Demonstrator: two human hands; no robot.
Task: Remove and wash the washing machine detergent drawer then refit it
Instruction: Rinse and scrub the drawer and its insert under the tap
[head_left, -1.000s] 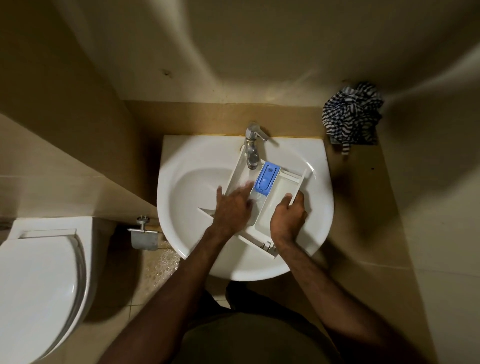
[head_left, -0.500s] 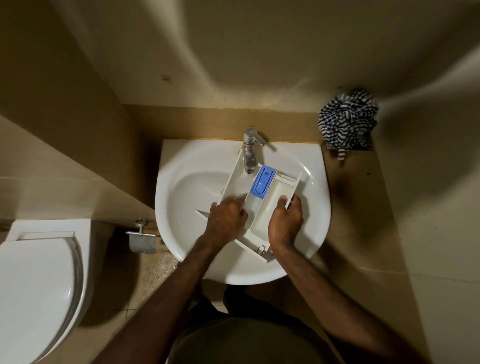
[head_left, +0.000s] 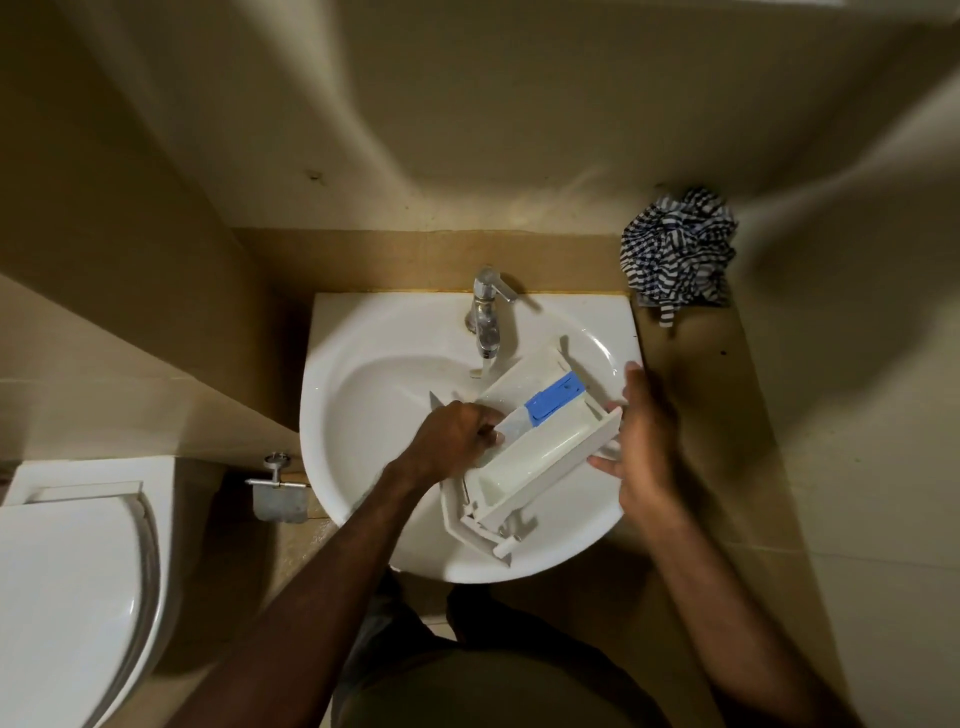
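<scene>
Beige bathroom walls fill the upper frame, and at the lower left sits a white toilet (head_left: 72, 587) with its lid down, a metal paper holder (head_left: 278, 493) just beside it on the wall. Moving to centre frame, the white basin (head_left: 374, 384) takes the action, with the chrome tap (head_left: 485, 317) over its back edge. Left hand (head_left: 452, 441) is in now, fingers curled around the near-left edge of the detergent drawer (head_left: 540, 452), clamped on it, likely to steady it against the bowl. That drawer lies tilted across the right half of the basin, one end up under the spout, presumably so water can run through it; whether water is flowing I cannot tell. Inside, its compartments look bare and white, with the blue insert (head_left: 555, 397) seated in the middle section; any residue is too small to make out. Right hand (head_left: 641, 441) hovers at the drawer's right edge, fingers spread apart and straight, fingertips touching or just off the wall, hard to say. Upper right, a striped cloth (head_left: 678, 244) sits bunched on the ledge, well apart from the basin. Washing looks under way; refitting is not yet done.
</scene>
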